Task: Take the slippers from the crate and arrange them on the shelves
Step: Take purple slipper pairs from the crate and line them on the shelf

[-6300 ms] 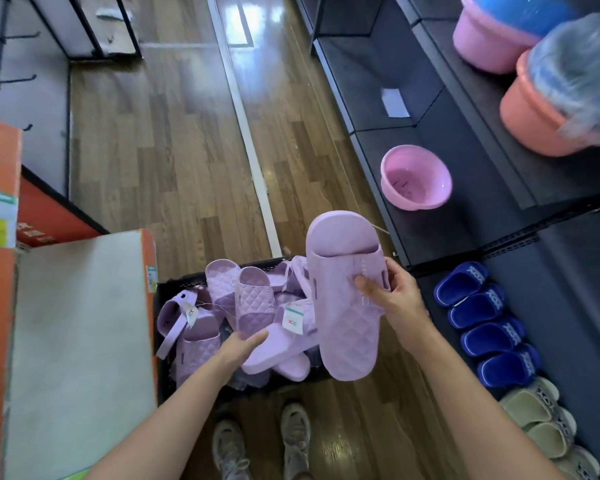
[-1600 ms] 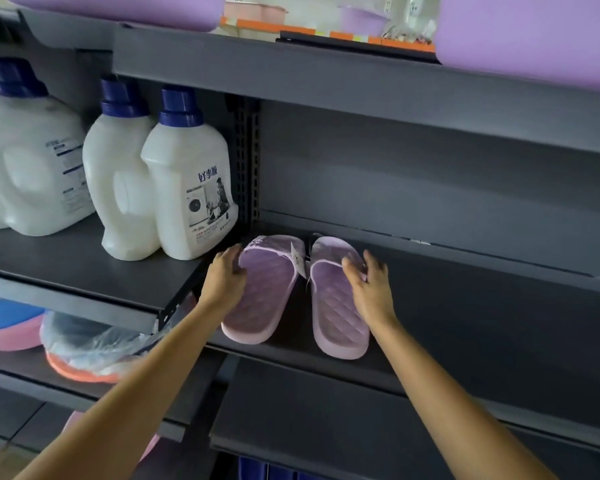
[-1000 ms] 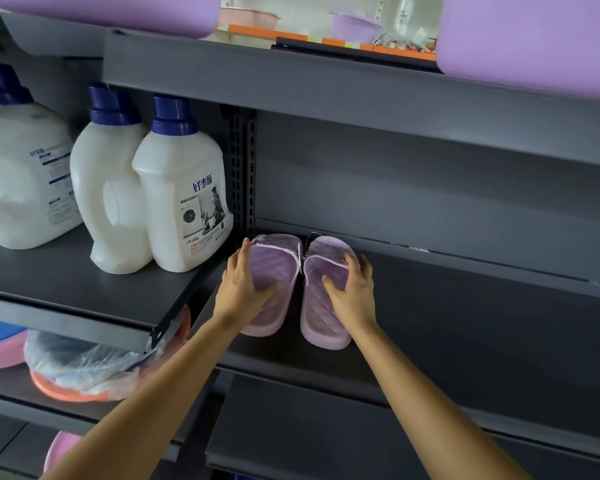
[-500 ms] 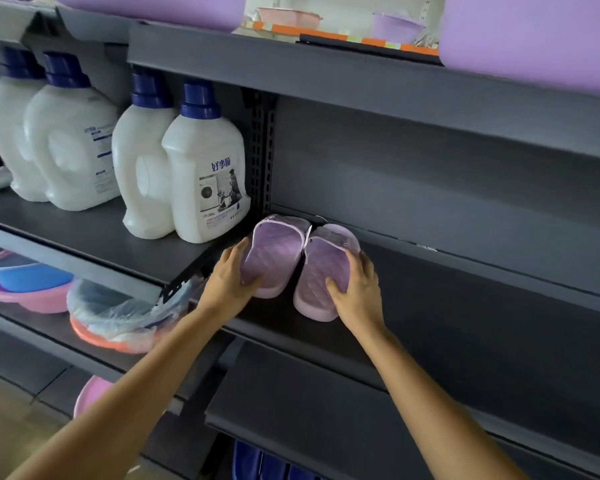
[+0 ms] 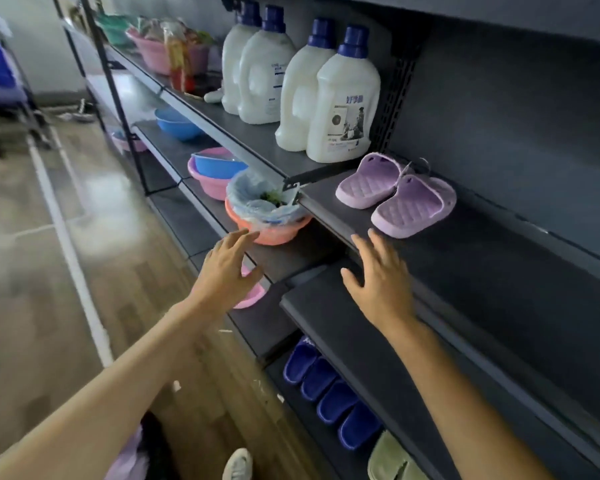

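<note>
i see the pair of lilac slippers (image 5: 409, 209) lying on the dark shelf (image 5: 499, 271), right of centre in the frame. they sit side by side and touching, strap ends toward the back wall. my right hand (image 5: 378, 282) hovers just below them at the shelf's front edge, empty, fingers spread, apart from the slippers. my left hand (image 5: 227, 268), centre frame, is also released and spread, in front of an orange basin (image 5: 274, 233) lined with plastic. white detergent bottles (image 5: 343, 95) stand above and left of the slippers. a row of blue slippers (image 5: 329, 393) fills the bottom shelf, lower centre.
</note>
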Demonstrator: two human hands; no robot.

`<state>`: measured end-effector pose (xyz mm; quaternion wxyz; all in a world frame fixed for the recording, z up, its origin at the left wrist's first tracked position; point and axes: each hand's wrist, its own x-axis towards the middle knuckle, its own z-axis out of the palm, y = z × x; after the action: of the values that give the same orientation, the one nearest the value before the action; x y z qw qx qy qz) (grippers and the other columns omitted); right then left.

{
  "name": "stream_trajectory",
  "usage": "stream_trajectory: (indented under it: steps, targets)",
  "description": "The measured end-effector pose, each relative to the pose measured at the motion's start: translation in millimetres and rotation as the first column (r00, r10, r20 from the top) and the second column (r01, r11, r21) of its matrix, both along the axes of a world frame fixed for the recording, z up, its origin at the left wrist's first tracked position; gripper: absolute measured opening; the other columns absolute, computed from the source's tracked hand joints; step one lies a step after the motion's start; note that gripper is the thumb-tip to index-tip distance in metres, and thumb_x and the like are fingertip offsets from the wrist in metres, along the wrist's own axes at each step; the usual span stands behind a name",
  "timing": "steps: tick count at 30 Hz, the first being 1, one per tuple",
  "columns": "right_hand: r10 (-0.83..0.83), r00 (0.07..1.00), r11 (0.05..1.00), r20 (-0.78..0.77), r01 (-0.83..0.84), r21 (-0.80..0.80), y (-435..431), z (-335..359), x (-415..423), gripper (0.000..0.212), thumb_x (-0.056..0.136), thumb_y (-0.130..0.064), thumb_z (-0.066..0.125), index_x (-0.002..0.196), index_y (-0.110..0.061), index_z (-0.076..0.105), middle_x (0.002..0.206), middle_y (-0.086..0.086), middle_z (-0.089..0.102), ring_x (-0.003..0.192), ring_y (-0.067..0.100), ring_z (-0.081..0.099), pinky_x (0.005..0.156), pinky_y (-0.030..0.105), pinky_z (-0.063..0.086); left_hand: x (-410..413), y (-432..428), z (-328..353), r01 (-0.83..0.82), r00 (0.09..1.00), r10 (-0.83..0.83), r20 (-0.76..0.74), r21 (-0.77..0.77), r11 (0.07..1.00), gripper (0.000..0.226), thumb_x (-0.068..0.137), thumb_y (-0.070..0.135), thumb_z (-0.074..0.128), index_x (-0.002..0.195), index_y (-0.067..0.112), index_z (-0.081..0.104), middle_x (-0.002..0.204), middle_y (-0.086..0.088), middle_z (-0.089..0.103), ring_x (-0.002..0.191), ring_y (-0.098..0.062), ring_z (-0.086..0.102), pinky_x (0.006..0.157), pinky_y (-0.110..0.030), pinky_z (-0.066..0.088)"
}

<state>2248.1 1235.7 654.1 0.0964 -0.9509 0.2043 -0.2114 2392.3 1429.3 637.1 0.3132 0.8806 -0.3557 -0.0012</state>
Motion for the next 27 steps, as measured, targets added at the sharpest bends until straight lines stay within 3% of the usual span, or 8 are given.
stream_trajectory:
  steps: [4,7,12,15,19,22,25,27]
  targets:
    - [0.159,0.983,0.987,-0.095,-0.158,0.014,41,-11,-7,0.056,0.089,-0.028,0.057,0.14,-0.015,0.039,0.151,0.014,0.028,0.139,0.03,0.025,0.11,0.043,0.023,-27,70,-5,-0.126,0.99,0.123,0.068,0.049,0.991,0.056,0.083,0.034,0.06,0.135,0.018,0.046,0.142,-0.007,0.042,0.129,-0.032,0.039,0.107,-0.045,0.03]
    - [0.272,0.952,0.962,-0.139,-0.268,0.05,72,-20,-4,0.057,0.091,-0.03,0.055,0.142,-0.016,0.036,0.152,0.012,0.025,0.141,0.026,0.021,0.112,0.039,0.018,-45,120,-8,-0.222,0.974,0.215,0.076,0.088,0.971,0.057,0.085,0.024,0.063,0.137,0.019,0.042,0.146,-0.004,0.038,0.134,-0.029,0.033,0.11,-0.042,0.024]
    - [0.397,0.896,0.918,-0.199,-0.387,0.085,129,-41,9,0.056,0.087,-0.028,0.061,0.138,-0.012,0.043,0.147,0.015,0.035,0.137,0.031,0.03,0.11,0.043,0.024,-66,200,-20,-0.351,0.936,0.345,0.065,0.152,0.924,0.058,0.079,0.038,0.047,0.134,0.017,0.047,0.142,-0.004,0.042,0.132,-0.027,0.036,0.108,-0.039,0.026]
    - [0.446,0.869,0.895,-0.213,-0.437,0.094,168,-57,20,0.055,0.083,-0.027,0.066,0.133,-0.009,0.049,0.139,0.019,0.045,0.13,0.037,0.04,0.104,0.048,0.032,-72,250,-36,-0.408,0.913,0.405,0.055,0.175,0.896,0.053,0.084,0.036,0.053,0.133,0.017,0.047,0.142,-0.003,0.041,0.132,-0.026,0.036,0.109,-0.039,0.025]
    - [0.505,0.83,0.863,-0.234,-0.488,0.131,231,-79,33,0.057,0.08,-0.035,0.056,0.13,-0.009,0.052,0.133,0.019,0.051,0.121,0.037,0.05,0.098,0.05,0.039,-76,322,-56,-0.462,0.885,0.463,0.046,0.204,0.863,0.049,0.085,0.029,0.06,0.13,0.015,0.05,0.14,-0.008,0.045,0.13,-0.029,0.04,0.106,-0.043,0.03]
    - [0.524,0.815,0.851,-0.247,-0.497,0.166,279,-94,41,0.055,0.083,-0.035,0.056,0.133,-0.012,0.049,0.137,0.016,0.048,0.126,0.034,0.045,0.102,0.047,0.035,-73,376,-73,-0.437,0.893,0.45,-0.005,0.228,0.87,0.058,0.079,0.044,0.044,0.128,0.013,0.053,0.136,-0.011,0.049,0.124,-0.034,0.046,0.103,-0.048,0.037]
    - [0.532,0.799,0.847,-0.282,-0.492,0.202,325,-110,48,0.055,0.086,-0.038,0.052,0.136,-0.016,0.045,0.143,0.011,0.042,0.132,0.029,0.038,0.107,0.042,0.028,-68,427,-89,-0.456,0.879,0.476,-0.038,0.23,0.86,0.051,0.084,0.033,0.057,0.13,0.013,0.05,0.138,-0.01,0.046,0.127,-0.031,0.043,0.106,-0.046,0.034]
    - [0.539,0.786,0.842,-0.302,-0.496,0.212,353,-121,53,0.054,0.087,-0.037,0.053,0.137,-0.017,0.044,0.143,0.01,0.041,0.133,0.027,0.037,0.108,0.042,0.027,-66,456,-100,-0.46,0.872,0.485,-0.063,0.232,0.857,0.054,0.083,0.038,0.052,0.131,0.013,0.05,0.138,-0.01,0.047,0.126,-0.03,0.044,0.105,-0.046,0.035]
